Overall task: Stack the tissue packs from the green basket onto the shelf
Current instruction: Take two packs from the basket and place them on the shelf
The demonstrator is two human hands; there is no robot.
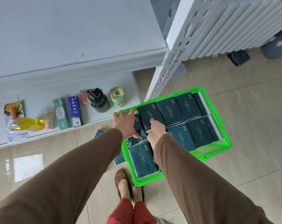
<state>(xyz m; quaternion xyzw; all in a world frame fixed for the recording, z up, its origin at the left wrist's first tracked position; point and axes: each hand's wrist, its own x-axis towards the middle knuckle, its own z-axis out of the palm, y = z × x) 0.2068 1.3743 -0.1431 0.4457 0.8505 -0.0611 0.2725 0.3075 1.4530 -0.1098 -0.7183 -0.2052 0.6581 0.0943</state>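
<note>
basket (224, 143) bright green | tissue packs (177, 109) dark teal, pale script | sleeves (82, 162) brown | trousers (130, 212) red | shoes (120, 177) brown leopard-spot | shelf (72, 38) white | floor tiles (253, 110) beige | flask (99, 101) black

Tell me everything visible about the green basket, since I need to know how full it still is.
The green basket is a bright green, plastic-looking rectangular crate with slotted walls and a flared rim. It sits on the tiled floor beside the shelf's white upright. Dark teal tissue packs fill it in rows, nearly to the rim. The left hand reaches over its far left corner, and the right hand grips a pack inside.
</note>
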